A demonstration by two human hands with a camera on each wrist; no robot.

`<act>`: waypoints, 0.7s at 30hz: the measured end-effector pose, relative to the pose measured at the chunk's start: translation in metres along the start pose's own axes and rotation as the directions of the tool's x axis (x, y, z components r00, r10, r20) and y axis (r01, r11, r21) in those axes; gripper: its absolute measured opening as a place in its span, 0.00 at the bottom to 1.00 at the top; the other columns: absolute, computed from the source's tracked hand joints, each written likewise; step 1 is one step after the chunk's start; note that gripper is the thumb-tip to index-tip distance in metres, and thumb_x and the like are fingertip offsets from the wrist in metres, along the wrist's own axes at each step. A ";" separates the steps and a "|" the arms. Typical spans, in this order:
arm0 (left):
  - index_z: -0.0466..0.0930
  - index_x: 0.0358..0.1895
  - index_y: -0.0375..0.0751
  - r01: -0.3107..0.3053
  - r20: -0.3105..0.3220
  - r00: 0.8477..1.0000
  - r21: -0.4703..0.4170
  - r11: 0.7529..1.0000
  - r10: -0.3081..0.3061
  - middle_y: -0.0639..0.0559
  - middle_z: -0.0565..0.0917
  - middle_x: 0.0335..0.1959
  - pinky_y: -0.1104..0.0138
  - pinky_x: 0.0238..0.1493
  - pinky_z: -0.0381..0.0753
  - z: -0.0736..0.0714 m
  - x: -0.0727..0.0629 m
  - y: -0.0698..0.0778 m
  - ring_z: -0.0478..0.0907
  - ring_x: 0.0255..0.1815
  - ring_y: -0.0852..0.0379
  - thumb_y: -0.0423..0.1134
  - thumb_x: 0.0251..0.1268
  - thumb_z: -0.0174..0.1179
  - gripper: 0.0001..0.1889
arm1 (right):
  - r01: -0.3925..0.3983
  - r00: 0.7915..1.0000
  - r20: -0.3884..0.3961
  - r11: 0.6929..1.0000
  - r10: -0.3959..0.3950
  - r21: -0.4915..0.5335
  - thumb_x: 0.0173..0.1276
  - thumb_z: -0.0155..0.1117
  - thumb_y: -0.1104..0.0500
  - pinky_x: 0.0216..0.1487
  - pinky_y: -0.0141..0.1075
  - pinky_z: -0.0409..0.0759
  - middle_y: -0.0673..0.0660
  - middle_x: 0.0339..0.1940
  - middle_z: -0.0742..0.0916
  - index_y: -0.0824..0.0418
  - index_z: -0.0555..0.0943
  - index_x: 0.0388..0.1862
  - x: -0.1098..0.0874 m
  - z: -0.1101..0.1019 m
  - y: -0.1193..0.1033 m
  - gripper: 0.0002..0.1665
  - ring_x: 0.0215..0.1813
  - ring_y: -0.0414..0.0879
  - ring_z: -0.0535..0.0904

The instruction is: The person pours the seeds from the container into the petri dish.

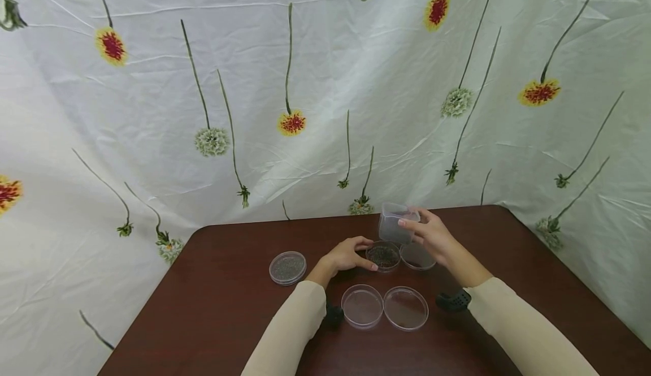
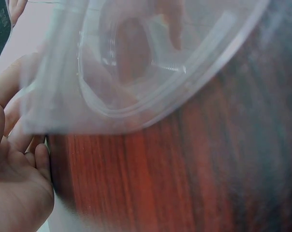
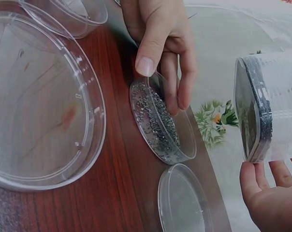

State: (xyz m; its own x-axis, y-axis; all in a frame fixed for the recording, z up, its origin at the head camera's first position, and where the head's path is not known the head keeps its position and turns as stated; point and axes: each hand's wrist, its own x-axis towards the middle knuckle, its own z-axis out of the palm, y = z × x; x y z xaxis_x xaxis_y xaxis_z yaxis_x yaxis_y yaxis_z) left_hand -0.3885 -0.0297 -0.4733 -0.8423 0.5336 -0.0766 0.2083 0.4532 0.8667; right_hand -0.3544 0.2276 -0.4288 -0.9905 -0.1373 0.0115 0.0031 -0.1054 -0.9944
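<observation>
As both hands (image 1: 351,253) (image 1: 432,234) grip granule dish (image 1: 383,256) and clear tub (image 1: 394,228), dish partly covered, sleeves (image 1: 287,328) cut off

The left arm (image 1: 291,325) and right arm (image 1: 529,325), both in pale sleeves (image 1: 307,297), reach forward and angle inward toward each other. The left hand (image 1: 350,255) is held low with its back turned up, thumb and fingers parted in a pinching grip. The right hand (image 1: 431,232) is raised higher, to its right, thumb pointing leftward and fingers curled in a hold. How far the left hand's hindmost fingers bend is hard to tell.
</observation>
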 end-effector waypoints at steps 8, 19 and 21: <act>0.76 0.71 0.42 -0.004 0.003 1.000 0.006 1.000 0.004 0.45 0.78 0.69 0.48 0.73 0.63 -0.001 -0.001 0.002 0.67 0.75 0.44 0.37 0.60 0.78 0.35 | 0.041 0.999 0.034 0.998 -0.039 -0.050 0.72 0.69 0.63 0.75 0.59 0.57 0.70 0.81 0.59 0.64 0.48 0.85 -0.001 0.000 -0.003 0.52 0.78 0.64 0.60; 0.76 0.70 0.43 -0.009 -0.001 1.000 0.004 1.000 0.009 0.47 0.78 0.69 0.48 0.74 0.63 0.000 -0.003 0.001 0.67 0.74 0.45 0.38 0.60 0.78 0.34 | 0.105 0.991 0.094 0.985 -0.092 -0.138 0.72 0.68 0.67 0.66 0.48 0.72 0.68 0.81 0.61 0.61 0.46 0.86 -0.005 -0.016 -0.003 0.54 0.59 0.47 0.78; 0.77 0.70 0.43 -0.007 -0.002 1.000 0.002 1.000 0.007 0.47 0.78 0.69 0.47 0.74 0.62 0.000 -0.003 0.001 0.68 0.74 0.45 0.38 0.60 0.78 0.34 | 0.109 0.991 0.096 0.983 -0.096 -0.147 0.72 0.68 0.67 0.66 0.46 0.72 0.68 0.81 0.60 0.61 0.46 0.87 -0.007 -0.020 -0.003 0.54 0.60 0.48 0.78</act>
State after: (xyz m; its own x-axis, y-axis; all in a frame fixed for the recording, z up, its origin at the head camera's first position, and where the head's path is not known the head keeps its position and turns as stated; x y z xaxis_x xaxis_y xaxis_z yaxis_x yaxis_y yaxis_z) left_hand -0.3857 -0.0306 -0.4723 -0.8417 0.5354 -0.0698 0.2148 0.4506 0.8665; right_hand -0.3498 0.2484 -0.4276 -0.9683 -0.2209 0.1167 -0.1254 0.0257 -0.9918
